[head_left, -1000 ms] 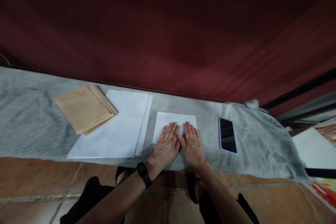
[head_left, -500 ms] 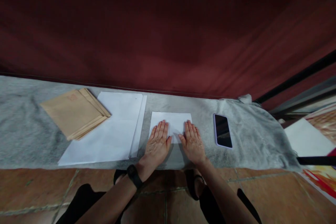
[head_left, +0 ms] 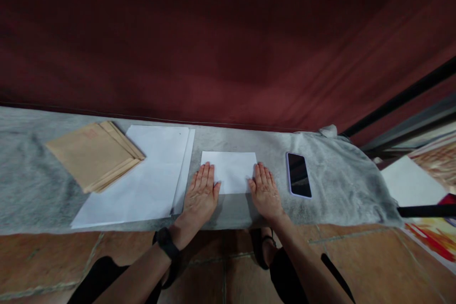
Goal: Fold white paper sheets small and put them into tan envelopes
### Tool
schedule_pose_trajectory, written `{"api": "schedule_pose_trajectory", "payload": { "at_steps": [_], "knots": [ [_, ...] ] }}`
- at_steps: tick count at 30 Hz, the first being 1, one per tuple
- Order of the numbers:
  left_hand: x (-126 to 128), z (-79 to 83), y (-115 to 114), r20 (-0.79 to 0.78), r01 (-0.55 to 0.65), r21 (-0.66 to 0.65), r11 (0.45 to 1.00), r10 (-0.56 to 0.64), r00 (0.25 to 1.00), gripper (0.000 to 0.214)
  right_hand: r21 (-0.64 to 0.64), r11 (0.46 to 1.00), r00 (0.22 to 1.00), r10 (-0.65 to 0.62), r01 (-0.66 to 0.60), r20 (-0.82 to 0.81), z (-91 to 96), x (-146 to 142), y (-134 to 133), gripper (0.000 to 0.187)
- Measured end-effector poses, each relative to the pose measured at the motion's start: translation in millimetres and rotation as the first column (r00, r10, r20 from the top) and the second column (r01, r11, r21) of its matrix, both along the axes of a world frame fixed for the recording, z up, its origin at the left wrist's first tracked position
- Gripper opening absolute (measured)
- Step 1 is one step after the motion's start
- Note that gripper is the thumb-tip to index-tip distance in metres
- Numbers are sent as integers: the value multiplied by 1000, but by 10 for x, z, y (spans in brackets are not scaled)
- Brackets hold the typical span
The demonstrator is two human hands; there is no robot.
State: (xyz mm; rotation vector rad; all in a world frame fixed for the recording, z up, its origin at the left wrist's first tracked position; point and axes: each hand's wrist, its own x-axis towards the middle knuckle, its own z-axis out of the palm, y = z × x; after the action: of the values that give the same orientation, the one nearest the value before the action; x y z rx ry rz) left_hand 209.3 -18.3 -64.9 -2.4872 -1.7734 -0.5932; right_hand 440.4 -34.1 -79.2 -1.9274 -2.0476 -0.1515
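your left hand (head_left: 201, 194) and right hand (head_left: 265, 190) both lie flat, palms down, fingers straight and close together, gripping nothing. between them sits the folded white paper (head_left: 230, 171), in the middle of the worktop on the grey cloth (head_left: 338, 185). your left fingertips rest at its left edge and your right ones at its right edge.

the main risk, as i judge it, is the cloth. it looks soft and loose, so uneven pressure from one hand could make the paper skate sideways or turn, or the cloth bunch under it and put a stray wrinkle in the sheet.

watch your left side. that hand is just beside the stack of white sheets (head_left: 149, 175), and a sideways slide could nudge the top sheets askew, along with the brown envelopes (head_left: 90, 154) lying on the stack's far left corner.

on the right, the phone (head_left: 298, 175) lies near your hand but apart from it. a wide outward sweep could knock it, and the tiled floor (head_left: 42, 256) is right below the near edge.

drag your palms toward yourself and the cloth may come along, shifting everything on it.
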Motion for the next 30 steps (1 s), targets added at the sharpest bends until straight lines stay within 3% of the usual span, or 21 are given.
{"api": "schedule_pose_trajectory", "payload": {
  "at_steps": [9, 14, 18, 21, 25, 30],
  "knots": [
    [-100, -20, -36, 6, -39, 11, 999, 39, 999, 61, -2, 1000, 1000, -29, 29, 7, -14, 10, -3, 59],
    [-19, 70, -35, -2, -49, -4, 999, 49, 999, 62, 43, 995, 995, -88, 90, -54, 38, -51, 9, 59],
    [182, 131, -94, -17, 67, -15, 998, -67, 998, 59, 39, 998, 993, 55, -51, -102, 149, -278, 13, 59],
    [286, 86, -155, -49, 132, -8, 991, -132, 990, 57, -1, 981, 974, 193, -194, -118, 182, -475, -23, 58],
    [291, -21, -178, -92, 154, -17, 988, -155, 984, 62, -40, 978, 976, 199, -203, -89, 147, -594, -76, 56],
    [256, -75, -175, -80, 118, 6, 993, -117, 990, 61, -31, 982, 981, 185, -187, -49, 107, -536, -84, 56]
  ]
}}
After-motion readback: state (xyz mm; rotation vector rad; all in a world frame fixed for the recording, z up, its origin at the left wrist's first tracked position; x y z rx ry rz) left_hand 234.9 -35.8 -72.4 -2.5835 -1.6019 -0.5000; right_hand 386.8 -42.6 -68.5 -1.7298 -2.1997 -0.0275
